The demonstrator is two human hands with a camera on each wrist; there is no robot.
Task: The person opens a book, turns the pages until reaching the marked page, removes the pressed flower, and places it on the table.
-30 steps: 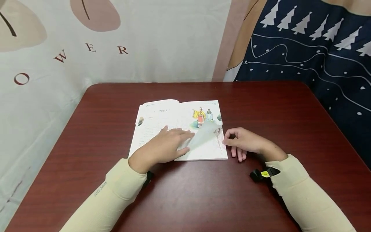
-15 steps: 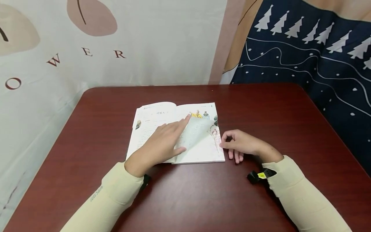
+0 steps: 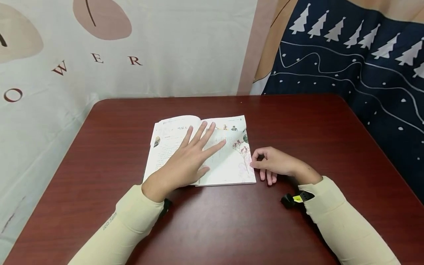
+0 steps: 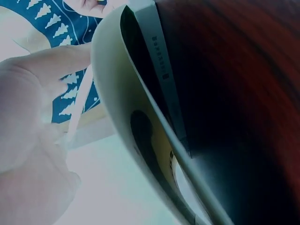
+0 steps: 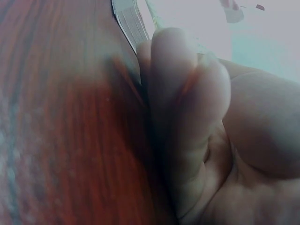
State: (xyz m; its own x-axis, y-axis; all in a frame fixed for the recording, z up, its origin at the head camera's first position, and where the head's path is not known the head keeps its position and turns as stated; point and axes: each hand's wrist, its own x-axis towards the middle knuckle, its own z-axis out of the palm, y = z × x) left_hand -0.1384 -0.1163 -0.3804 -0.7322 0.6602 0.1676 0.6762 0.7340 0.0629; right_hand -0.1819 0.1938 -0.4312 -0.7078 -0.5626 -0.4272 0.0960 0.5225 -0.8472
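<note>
An open book [image 3: 228, 175] lies on the table. Its right page is partly curled over, with faint text on the turned side [image 3: 220, 158] and a red flower drawing [image 3: 241, 148] beside it. My left hand [image 3: 185, 162] is spread over the middle of the book, fingers straight across the inner edge of the curled page; in the left wrist view its palm [image 4: 28, 108] is beside the raised, bowed leaves [image 4: 110, 61]. At the book's right edge, my right hand [image 3: 278, 162] pinches the edge between thumb and forefinger; the right wrist view shows its bent fingers [image 5: 173, 61] by the page block [image 5: 131, 21].
A dark red-brown table [image 3: 232, 228] carries the book. Behind it hang a white cloth [image 3: 185, 48] with letters and a navy curtain [image 3: 341, 66] with tree prints. A strapped black camera [image 3: 289, 200] sits at my right wrist.
My left hand's fingers have spread and moved up the book. The right page has curled further, hiding most of the figure drawing and showing more of the flowers. My right hand stays at the edge.
</note>
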